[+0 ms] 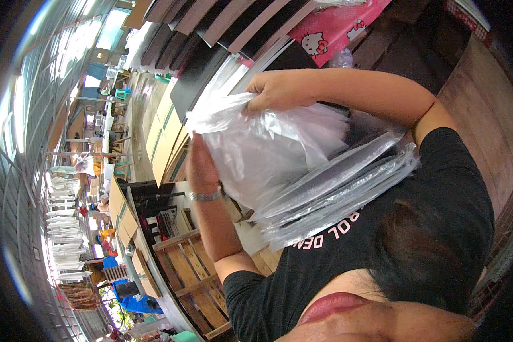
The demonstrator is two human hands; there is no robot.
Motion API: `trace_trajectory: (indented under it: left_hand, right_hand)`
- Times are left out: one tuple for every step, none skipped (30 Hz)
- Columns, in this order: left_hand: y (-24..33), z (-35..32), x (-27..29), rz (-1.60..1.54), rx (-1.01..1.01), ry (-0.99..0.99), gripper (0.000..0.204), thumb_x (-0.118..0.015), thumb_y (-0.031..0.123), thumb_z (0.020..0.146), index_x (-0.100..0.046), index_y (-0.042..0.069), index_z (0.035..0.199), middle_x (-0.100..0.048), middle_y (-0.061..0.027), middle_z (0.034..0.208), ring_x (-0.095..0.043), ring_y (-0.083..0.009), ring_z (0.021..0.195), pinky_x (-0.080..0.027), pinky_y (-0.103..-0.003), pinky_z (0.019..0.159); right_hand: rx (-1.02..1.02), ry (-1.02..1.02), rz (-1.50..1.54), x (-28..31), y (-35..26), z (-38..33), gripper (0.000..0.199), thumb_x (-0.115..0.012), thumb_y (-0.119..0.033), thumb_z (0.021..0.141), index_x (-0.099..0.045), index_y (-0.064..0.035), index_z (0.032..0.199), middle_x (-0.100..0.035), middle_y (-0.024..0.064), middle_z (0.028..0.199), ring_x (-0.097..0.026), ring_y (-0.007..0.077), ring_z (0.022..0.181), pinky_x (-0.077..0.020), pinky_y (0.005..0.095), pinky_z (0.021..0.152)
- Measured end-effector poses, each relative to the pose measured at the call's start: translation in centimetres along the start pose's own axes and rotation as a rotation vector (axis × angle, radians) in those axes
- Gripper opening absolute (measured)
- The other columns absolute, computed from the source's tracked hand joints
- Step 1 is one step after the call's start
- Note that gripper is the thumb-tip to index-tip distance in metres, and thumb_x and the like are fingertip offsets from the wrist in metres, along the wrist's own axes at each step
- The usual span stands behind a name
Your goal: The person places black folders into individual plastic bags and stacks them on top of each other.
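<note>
A crumpled clear plastic bag [268, 145], soft and whitish, is stretched between my two hands in front of my chest. My right hand [279, 89] pinches its upper edge between thumb and fingers. My left hand [202, 162], with a silver band at the wrist, is closed at the bag's left edge; its fingers are somewhat blurred and partly hidden. Just below the bag, close to my black shirt, is a stack of flat clear plastic packs [342, 194] with something dark inside. What supports that stack is hidden.
Rows of dark flat pieces [222, 25] are stacked beyond my hands, beside a pink printed sheet [336, 37]. Cardboard [161, 134] and a slatted wooden pallet [191, 279] lie to the left. Farther left hang white garments [65, 233], near a person in blue [137, 302].
</note>
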State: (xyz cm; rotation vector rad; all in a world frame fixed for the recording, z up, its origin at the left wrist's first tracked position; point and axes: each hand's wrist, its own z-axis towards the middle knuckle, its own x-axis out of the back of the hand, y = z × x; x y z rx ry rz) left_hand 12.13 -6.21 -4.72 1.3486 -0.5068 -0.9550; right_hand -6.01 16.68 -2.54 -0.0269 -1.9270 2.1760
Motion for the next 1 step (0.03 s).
trace_trajectory:
  left_hand:
    - [-0.59,0.2,-2.66,0.069,-0.069,0.063,0.071,-0.061,0.017,0.085,-0.019,0.018,0.143,-0.03,-0.0062,0.143,-0.031,-0.0221,0.13,-0.016,-0.042,0.111]
  right_hand:
    - [0.017,0.062,0.003,0.69,1.22,0.46,0.031,-0.06,-0.023,0.084,-0.062,0.0033,0.101,-0.066,0.0078,0.087,-0.058,0.0111,0.08,-0.0449,0.0276,0.076]
